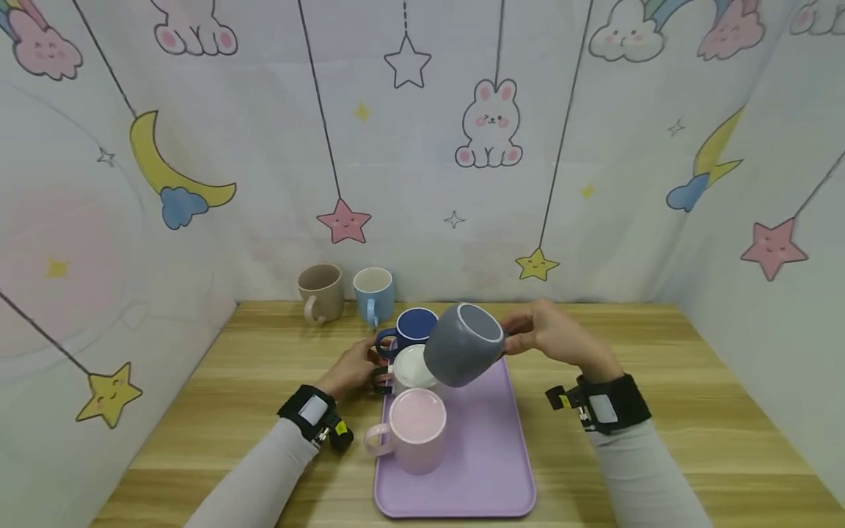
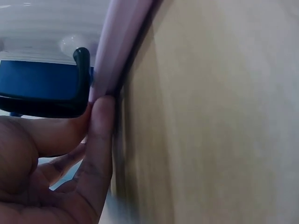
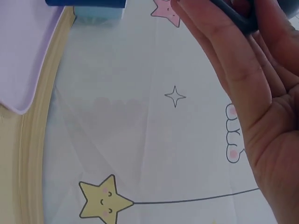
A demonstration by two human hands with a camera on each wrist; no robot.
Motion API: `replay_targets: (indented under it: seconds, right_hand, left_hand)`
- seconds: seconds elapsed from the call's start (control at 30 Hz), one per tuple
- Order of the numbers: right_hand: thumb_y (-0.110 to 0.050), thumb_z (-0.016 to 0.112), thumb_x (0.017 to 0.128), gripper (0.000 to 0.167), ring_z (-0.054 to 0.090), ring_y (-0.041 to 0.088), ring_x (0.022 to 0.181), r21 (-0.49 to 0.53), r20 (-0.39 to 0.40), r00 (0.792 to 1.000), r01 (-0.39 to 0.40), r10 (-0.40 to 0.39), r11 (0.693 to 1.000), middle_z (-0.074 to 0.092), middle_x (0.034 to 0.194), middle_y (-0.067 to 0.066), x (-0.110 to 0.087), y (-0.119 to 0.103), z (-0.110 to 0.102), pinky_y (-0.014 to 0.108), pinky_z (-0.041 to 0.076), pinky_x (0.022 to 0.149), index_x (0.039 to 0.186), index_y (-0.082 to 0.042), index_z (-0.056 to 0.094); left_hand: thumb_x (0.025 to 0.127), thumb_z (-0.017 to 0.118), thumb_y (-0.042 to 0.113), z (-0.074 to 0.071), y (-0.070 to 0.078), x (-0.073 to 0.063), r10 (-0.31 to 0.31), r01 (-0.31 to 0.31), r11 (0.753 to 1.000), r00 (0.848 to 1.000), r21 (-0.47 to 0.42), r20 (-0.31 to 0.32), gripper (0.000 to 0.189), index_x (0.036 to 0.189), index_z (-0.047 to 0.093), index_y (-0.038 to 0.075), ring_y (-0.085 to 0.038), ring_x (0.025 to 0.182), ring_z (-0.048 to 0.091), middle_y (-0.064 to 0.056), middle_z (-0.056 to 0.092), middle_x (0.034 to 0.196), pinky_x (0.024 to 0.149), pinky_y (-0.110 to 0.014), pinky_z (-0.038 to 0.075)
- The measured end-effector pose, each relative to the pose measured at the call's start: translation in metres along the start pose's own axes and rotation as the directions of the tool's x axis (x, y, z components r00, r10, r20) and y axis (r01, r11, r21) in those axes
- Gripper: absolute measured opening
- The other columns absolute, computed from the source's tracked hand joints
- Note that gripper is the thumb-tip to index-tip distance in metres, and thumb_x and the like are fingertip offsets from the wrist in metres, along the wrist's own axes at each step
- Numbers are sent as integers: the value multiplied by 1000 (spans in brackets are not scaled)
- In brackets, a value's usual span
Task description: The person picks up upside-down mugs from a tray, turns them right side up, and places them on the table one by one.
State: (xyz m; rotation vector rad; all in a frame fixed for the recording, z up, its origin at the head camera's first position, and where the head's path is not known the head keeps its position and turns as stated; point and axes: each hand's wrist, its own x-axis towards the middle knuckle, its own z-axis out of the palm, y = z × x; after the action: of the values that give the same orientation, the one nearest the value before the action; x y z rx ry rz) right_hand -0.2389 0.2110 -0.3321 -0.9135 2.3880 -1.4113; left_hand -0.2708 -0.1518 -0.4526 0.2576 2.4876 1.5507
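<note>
The right hand [image 1: 553, 334] grips the grey mug [image 1: 461, 347] by its handle [image 3: 246, 23], tilted over the tray [image 1: 485, 447]; the left hand [image 1: 351, 370] pinches the rim [image 2: 111, 60]. A careless swing could knock the white mug [image 1: 413, 367].

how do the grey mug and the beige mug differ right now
The grey mug is held in the right hand; the beige mug stands on the table. The grey mug is tilted, base turned up; the beige mug is upright, mouth up. Both have a handle.
</note>
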Motion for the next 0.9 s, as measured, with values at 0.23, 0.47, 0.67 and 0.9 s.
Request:
replay_targets:
  seconds: [0.23, 0.47, 0.67, 0.9]
  right_hand:
    - [3, 76, 88, 25, 76, 25, 91, 164, -57, 998, -27, 37, 986, 77, 100, 18, 13, -7, 23, 37, 64, 85, 112, 10, 73]
    - [7, 75, 88, 28, 76, 27, 91, 217, -120, 992, -18, 45, 976, 77, 100, 21, 21, -9, 35, 37, 64, 86, 115, 14, 71]
    - [7, 76, 89, 30, 77, 26, 92, 269, -153, 986, -20, 63, 963, 76, 103, 22, 26, -3, 39, 39, 64, 87, 117, 15, 69]
    - [7, 75, 89, 30, 76, 26, 93, 272, -177, 982, -22, 72, 962, 76, 104, 22, 24, -1, 37, 41, 64, 87, 117, 15, 69]
  left_hand:
    - [82, 50, -21, -9, -2, -7, 6, -7, 1000, 1000, 26, 27, 58, 138, 55, -8, -27, 95, 61, -20, 65, 102, 65, -26, 54]
    - [87, 44, -21, -10, 3, -5, -29, 31, 999, 996, -29, 83, 55, 141, 51, -10, -26, 95, 63, -21, 63, 107, 71, -30, 60]
    - [89, 51, -13, -20, 12, -12, -96, 96, 995, 990, 0, 106, 59, 147, 45, -8, -28, 97, 67, -27, 65, 121, 76, -33, 62]
    - [99, 63, -2, -51, 50, -26, -33, 33, 999, 999, 6, 34, 54, 148, 43, -12, -41, 105, 67, -32, 56, 126, 85, -45, 65]
